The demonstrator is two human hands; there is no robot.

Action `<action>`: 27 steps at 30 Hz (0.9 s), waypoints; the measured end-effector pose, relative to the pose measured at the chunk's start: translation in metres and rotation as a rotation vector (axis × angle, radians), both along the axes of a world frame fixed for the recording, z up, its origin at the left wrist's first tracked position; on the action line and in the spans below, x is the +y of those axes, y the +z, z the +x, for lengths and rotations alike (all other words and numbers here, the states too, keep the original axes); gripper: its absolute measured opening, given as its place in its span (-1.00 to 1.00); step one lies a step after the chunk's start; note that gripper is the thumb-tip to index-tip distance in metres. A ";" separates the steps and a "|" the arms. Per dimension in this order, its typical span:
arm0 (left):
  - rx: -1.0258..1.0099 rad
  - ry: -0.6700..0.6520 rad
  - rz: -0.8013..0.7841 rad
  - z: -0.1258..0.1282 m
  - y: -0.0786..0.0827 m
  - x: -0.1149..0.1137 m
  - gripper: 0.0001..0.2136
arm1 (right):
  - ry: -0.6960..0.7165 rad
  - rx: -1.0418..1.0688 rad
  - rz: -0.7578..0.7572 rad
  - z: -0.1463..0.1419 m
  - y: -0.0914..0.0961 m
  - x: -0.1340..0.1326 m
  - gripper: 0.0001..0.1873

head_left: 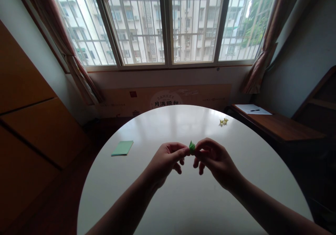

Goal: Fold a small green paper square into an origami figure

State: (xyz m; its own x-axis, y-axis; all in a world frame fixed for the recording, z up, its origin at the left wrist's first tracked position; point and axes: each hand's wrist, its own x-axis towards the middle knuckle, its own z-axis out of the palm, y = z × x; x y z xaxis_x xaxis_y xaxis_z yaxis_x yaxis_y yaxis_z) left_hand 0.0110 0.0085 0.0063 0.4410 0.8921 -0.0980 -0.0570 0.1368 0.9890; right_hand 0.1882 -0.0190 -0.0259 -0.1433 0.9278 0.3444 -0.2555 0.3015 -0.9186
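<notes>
A small green folded paper piece [192, 146] with pointed tips is held up over the white round table [168, 207]. My left hand [168, 158] pinches its left side between thumb and forefinger. From the other side, my right hand [214, 159] grips it with thumb and forefinger. The remaining fingers of both hands curl loosely below. Fingertips cover parts of the paper, so its full shape is hidden.
A stack of light green paper squares [122, 148] lies left on the table. Two small yellowish folded pieces [223, 122] stand at the far right. Beyond the table, a wooden bench [294, 126] carries a white sheet [252, 109] and a dark pen [254, 110].
</notes>
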 end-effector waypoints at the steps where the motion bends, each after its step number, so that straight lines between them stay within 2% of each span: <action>1: -0.003 0.006 0.004 0.000 0.001 0.000 -0.71 | 0.011 -0.004 0.006 0.000 0.000 0.000 -0.82; 5: 0.020 0.007 0.028 0.000 0.003 0.000 -0.72 | 0.029 -0.033 0.036 0.002 -0.003 0.000 -0.87; 9: 0.066 -0.008 0.135 -0.001 0.002 -0.003 -0.77 | -0.013 -0.058 0.057 0.002 -0.004 0.000 -0.88; 11: 0.075 0.007 0.252 0.000 -0.001 -0.006 -0.80 | -0.042 -0.063 0.062 0.002 -0.004 0.001 -0.87; 15: 0.150 0.144 0.608 0.003 -0.006 -0.010 -0.87 | -0.062 -0.048 0.064 0.001 -0.003 0.000 -0.87; 17: 0.186 0.180 0.712 0.004 -0.008 -0.011 -0.91 | -0.052 -0.037 0.060 0.000 -0.003 0.000 -0.87; 27: 0.184 0.154 0.738 0.001 -0.009 -0.009 -0.93 | -0.057 -0.019 0.061 0.000 -0.005 -0.002 -0.88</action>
